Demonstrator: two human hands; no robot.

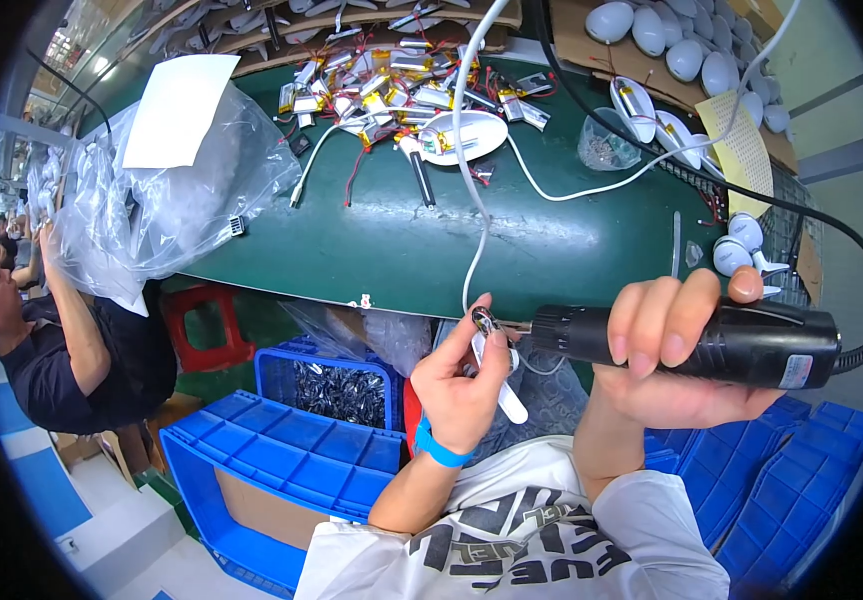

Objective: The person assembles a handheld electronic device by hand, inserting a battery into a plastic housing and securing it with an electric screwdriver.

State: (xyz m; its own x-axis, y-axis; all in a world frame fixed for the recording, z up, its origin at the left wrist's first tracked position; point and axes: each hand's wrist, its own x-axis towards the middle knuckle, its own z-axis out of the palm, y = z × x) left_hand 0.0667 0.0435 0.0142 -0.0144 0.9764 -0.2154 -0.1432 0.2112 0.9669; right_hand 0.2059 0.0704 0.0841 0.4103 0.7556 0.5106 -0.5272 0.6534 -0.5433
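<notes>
Remotely, I observed the left hand (455, 393) pinching a small white device (511, 400) at the green table (382, 255)'s near edge, while the right hand (674, 325) firmly grasped a black electric screwdriver (757, 343) directed at it.

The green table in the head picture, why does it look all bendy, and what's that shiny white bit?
In the head view, the wide fisheye lens bows the green table's near edge; in the head view, the white patch is glare, probably from lights above; and in the head view, the black power tool looks fairly sharp.
</notes>
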